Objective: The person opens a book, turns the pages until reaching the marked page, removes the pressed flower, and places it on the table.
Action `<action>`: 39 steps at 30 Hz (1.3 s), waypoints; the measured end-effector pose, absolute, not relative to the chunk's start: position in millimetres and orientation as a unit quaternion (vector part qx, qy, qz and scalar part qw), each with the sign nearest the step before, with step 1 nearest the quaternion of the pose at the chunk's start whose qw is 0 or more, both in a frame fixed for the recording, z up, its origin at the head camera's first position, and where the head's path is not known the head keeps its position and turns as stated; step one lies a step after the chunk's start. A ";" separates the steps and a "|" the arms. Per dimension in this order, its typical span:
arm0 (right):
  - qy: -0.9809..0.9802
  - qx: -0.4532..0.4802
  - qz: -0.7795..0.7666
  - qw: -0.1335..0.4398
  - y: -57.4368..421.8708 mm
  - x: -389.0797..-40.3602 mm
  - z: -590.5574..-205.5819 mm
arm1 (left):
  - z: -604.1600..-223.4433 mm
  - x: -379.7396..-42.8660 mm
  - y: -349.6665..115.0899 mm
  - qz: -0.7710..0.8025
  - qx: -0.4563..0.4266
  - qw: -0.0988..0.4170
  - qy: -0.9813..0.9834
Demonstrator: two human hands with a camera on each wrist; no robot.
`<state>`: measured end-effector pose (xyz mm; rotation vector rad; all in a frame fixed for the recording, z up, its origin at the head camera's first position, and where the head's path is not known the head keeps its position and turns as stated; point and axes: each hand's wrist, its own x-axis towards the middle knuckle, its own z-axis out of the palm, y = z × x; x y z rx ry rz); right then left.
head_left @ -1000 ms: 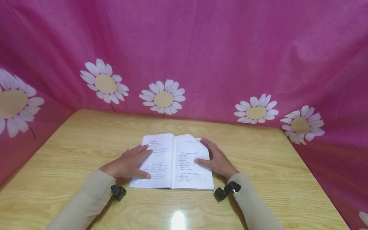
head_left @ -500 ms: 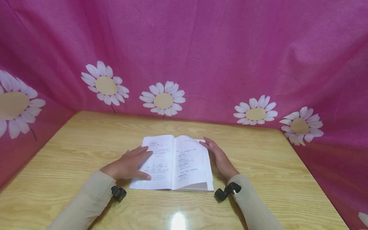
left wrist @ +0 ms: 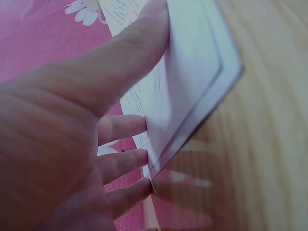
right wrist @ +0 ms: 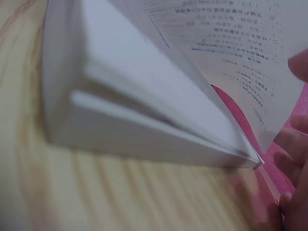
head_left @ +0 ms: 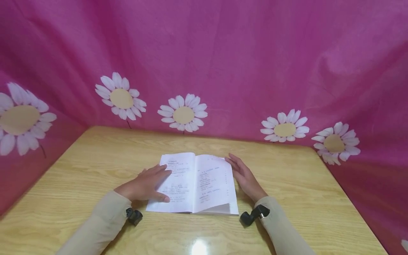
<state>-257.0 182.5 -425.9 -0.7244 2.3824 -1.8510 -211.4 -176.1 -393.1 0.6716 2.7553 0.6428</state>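
A thick book (head_left: pixel 178 193) with printed white pages lies open on the wooden table. My left hand (head_left: pixel 143 186) rests on its left page, fingers spread and thumb on the paper. In the left wrist view the thumb (left wrist: pixel 130 53) lies across the page and the other fingertips meet the book's edge. One right-hand page (head_left: pixel 210 184) is raised, its near corner standing off the stack below. My right hand (head_left: pixel 247 179) is at that page's outer edge, fingertips near the far corner. The right wrist view shows the lifted page (right wrist: pixel 240 53) curving up beside the fingers (right wrist: pixel 291 142), which look loosely bent.
The wooden table (head_left: pixel 287 184) extends around the book. A magenta curtain (head_left: pixel 236 71) with daisy prints encloses the back and sides. A black wrist camera (head_left: pixel 134 216) is strapped at the left cuff, another wrist camera (head_left: pixel 250 216) at the right.
The right thumb has come off the right page and that hand has shifted slightly outward. The page's near corner has risen from the stack. My left hand stays on the left page.
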 end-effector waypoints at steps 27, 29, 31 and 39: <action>0.862 -0.342 -0.369 0.057 140.3 -224.6 -392.8 | -396.5 -216.0 -177.8 0.207 0.227 0.133 0.942; 0.864 -0.342 -0.363 0.065 133.9 -221.4 -392.6 | -395.3 -215.6 -178.9 0.214 0.222 0.137 0.941; 0.869 -0.341 -0.352 0.068 128.3 -218.8 -392.3 | -394.3 -215.6 -180.0 0.222 0.218 0.141 0.940; 0.882 -0.319 -0.338 0.079 115.4 -212.1 -392.3 | -393.2 -216.6 -182.5 0.218 0.218 0.141 0.941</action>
